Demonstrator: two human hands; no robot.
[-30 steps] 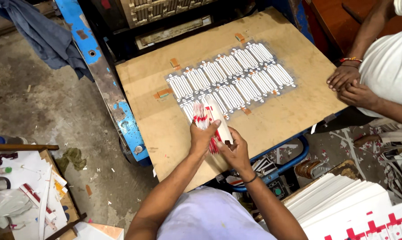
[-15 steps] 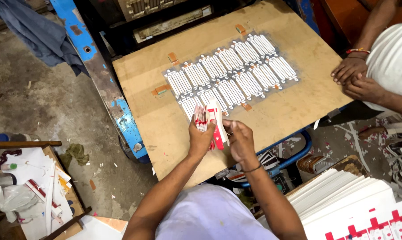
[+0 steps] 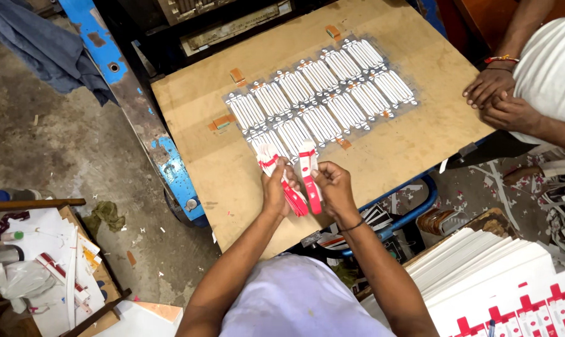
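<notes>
Okay, I see left hand (image 3: 275, 187) and right hand (image 3: 332, 187), each grip clamped on red-and-white card strips (image 3: 301, 181) above near edge of brown surface (image 3: 232, 168). My guess: early stage, white die-cut sheet (image 3: 320, 100) mostly unpicked. Co-worker's hands (image 3: 497, 103) idle.

A board (image 3: 382, 150) filled the upper middle of the frame, with rows of die-cut strips (image 3: 320, 103) lying across its centre. At its lower edge, mid-frame, the left hand (image 3: 275, 190) and right hand (image 3: 335, 187) sat side by side, a bundle of card pieces (image 3: 298, 184) between them. Another person's hands (image 3: 497, 100) rested on the board's right edge. A stack of printed sheets (image 3: 501, 287) lay at lower right, a cluttered box (image 3: 45, 274) at lower left.
</notes>
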